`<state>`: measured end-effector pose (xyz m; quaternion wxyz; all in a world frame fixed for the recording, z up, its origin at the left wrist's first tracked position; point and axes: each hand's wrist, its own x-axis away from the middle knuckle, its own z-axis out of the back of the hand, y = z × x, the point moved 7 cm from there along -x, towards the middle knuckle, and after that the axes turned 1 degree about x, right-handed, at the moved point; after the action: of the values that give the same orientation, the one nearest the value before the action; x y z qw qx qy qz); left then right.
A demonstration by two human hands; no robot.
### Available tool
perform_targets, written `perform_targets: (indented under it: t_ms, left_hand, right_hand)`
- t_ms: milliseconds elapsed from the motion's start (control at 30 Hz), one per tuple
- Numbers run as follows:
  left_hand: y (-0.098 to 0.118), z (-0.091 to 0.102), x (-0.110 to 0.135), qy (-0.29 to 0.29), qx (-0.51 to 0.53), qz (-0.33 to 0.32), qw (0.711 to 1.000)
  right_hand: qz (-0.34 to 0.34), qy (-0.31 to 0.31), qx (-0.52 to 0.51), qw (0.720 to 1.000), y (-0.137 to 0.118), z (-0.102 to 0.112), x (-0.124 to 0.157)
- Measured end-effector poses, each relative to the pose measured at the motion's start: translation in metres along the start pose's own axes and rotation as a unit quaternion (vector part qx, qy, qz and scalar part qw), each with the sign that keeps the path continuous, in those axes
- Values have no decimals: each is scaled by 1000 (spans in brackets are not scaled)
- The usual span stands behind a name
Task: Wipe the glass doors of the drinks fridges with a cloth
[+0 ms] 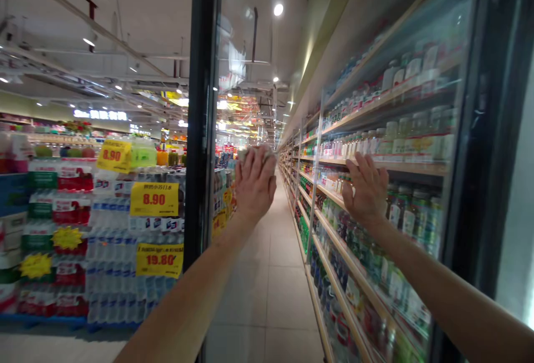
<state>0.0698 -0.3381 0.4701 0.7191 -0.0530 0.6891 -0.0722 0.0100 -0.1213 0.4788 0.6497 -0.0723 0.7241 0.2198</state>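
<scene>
Your left hand (255, 182), fingers curled around a pale wad (255, 151), blurred, held up at the open door (227, 101), dark frame (202, 129) left of those fingers, your right hand (367, 187), fingers spread flat on the cooler glass (417, 62), bottles (400, 207) just behind the fingertips.

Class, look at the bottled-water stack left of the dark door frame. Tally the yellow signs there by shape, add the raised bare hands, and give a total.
Rectangular yellow price signs with red numerals: 3
Yellow starburst paper labels: 2
Bare hands, left hand and right hand: 2
Total: 7
</scene>
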Motion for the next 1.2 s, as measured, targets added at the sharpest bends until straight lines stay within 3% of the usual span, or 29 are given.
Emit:
perform_targets:
  t_ms: [67, 167, 233, 267, 367, 400, 433, 533, 567, 600, 633, 700, 733, 767, 867, 933, 1033, 1067, 1200]
  left_hand:
    - [3, 0, 1, 2, -3, -3, 1000]
    - [45, -6, 19, -30, 21, -202, 979]
    - [57, -7, 27, -42, 28, -265, 963]
    - [53, -7, 24, -39, 25, -242, 969]
    - [20, -2, 8, -6, 4, -63, 998]
    - [14, -1, 6, -1, 2, -33, 999]
    - [16, -1, 7, -8, 6, -47, 999]
    - [45, -4, 25, -64, 39, -251, 965]
    - [48, -4, 30, -73, 43, -288, 954]
    - [44, -4, 30, -70, 40, -279, 957]
    - [33, -2, 25, -52, 31, -223, 973]
    - [0, 4, 16, 4, 8, -53, 999]
    - [-9, 5, 15, 20, 4, 0, 1000]
    - [-11, 4, 15, 21, 10, 5, 1000]
    - [23, 1, 25, -34, 81, -143, 986]
    - [42, 15, 30, -68, 153, -167, 972]
    - [48, 58, 29, -134, 271, -70, 951]
    - [51, 76, 33, -176, 297, -71, 936]
    - [57, 155, 80, -259, 354, -197, 877]
  right_hand:
    - [0, 0, 2, 1000, 0, 0, 0]
    - [4, 2, 7, 1000, -1, 1, -1]
    - [9, 7, 7, 1000, -2, 1, -1]
    - [9, 7, 6, 1000, -2, 1, -1]
    - [3, 7, 3, 1000, 0, 1, -1]
    - [1, 6, 3, 1000, 0, 1, -1]
    - [1, 4, 3, 1000, 0, 1, -1]
    - [7, 5, 1, 1000, 0, 1, 0]
    - [8, 7, 1, 1000, 0, 1, 0]
    - [8, 8, -1, 1000, 0, 1, 0]
    - [8, 10, -2, 1000, 0, 1, 0]
    - [8, 11, -5, 1000, 0, 1, 0]
    - [6, 10, -7, 1000, 0, 1, 0]
    - [6, 10, -8, 1000, -1, 1, 0]
    - [6, 9, -6, 1000, -2, 1, 0]
    - [9, 12, -1, 1000, -2, 2, 0]
    - [9, 17, 4, 1000, -2, 2, 0]
    - [10, 15, 3, 1000, -2, 2, 0]
    - [5, -2, -10, 1000, 0, 2, 0]
